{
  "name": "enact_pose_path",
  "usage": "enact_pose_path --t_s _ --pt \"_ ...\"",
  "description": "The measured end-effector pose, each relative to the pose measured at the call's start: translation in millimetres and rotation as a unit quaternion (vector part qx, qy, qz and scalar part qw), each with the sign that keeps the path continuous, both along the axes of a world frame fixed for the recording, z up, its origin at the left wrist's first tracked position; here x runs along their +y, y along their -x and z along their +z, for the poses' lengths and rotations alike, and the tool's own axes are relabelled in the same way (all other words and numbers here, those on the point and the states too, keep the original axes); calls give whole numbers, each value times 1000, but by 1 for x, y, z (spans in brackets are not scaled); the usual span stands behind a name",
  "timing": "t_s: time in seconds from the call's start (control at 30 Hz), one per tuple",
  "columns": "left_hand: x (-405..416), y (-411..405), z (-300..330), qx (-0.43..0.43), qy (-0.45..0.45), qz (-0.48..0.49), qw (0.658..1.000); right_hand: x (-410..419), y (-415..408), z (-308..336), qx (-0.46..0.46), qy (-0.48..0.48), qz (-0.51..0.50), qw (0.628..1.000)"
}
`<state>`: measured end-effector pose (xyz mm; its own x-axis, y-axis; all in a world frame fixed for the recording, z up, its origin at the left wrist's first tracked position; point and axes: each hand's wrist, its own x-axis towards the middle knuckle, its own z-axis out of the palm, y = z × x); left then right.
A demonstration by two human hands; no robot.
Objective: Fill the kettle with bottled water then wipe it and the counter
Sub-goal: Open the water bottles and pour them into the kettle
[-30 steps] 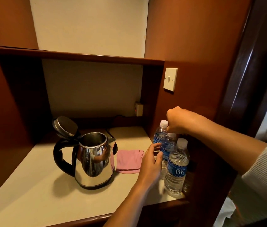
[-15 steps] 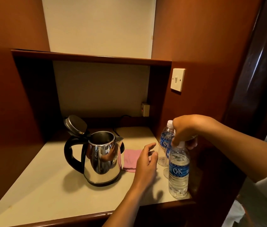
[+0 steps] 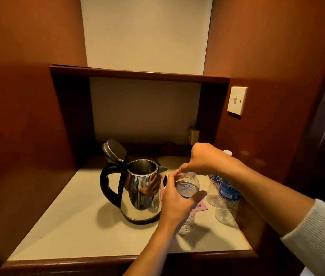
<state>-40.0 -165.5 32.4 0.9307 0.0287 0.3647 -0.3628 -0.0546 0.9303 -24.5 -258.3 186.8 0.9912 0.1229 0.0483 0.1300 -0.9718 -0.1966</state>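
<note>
Three water bottles are in view: one bottle (image 3: 188, 193) stands on the pale surface (image 3: 74, 226) just right of the single steel kettle (image 3: 143, 191), whose lid is tipped open. The left hand (image 3: 177, 204) is wrapped around that bottle's body, while the right hand (image 3: 207, 158) pinches its cap. The two other bottles (image 3: 226, 198) stand together at the right edge. One pink cloth (image 3: 201, 207) lies mostly hidden behind the hands.

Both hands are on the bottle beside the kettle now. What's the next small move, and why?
Probably twist the cap off: the right hand pinches it while the left hand grips the bottle upright on the counter. The kettle stands lid-open, ready for pouring.
</note>
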Motion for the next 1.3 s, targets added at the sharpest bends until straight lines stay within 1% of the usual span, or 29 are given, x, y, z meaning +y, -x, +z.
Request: enact_pose_path --t_s 0.1,0.23,0.4,0.47,0.57,0.6,0.67,0.7,0.77,0.87,1.0,1.03,1.1,1.2,1.23,1.3 --pt "-1 -4 5 3 -34 21 999 6 -2 -3 -21 -9 21 1000" --pt "-2 -9 9 4 -49 9 999 1 -4 -4 -28 -2 66 997" --pt "1 -12 8 -5 -60 -5 998 -19 -1 8 23 17 194 981" --pt "1 -13 6 -10 -60 -9 998 -23 -2 11 55 7 212 976" --pt "1 -13 4 -11 -54 -15 998 -23 -2 14 81 -9 211 974" --pt "1 -13 4 -10 -51 -15 999 -22 -2 14 73 -19 200 977" --pt "1 -14 3 -9 -42 -12 999 -17 -3 12 22 -13 141 990" --pt "0 -15 2 -9 -42 -9 999 -15 -5 9 0 7 109 994" --pt "0 -13 4 -12 -46 -12 999 -10 -10 0 -16 32 85 996" --pt "1 -12 5 -14 -54 -13 998 -9 -6 -1 -11 44 133 990" --pt "0 -12 4 -8 -52 -16 998 -16 0 13 74 19 201 977" --pt "0 -12 5 -5 -54 -16 998 -17 -1 15 88 5 201 976" --pt "0 -13 6 -2 -54 -16 998 -16 -3 14 60 -6 176 982" --pt "0 -14 5 4 -50 -17 999 -11 -9 8 -10 42 82 996" --pt "0 -14 5 3 -52 -17 999 -10 -11 5 -13 60 72 995" --pt "0 -14 5 1 -55 -17 998 -7 -11 1 -4 87 106 991"
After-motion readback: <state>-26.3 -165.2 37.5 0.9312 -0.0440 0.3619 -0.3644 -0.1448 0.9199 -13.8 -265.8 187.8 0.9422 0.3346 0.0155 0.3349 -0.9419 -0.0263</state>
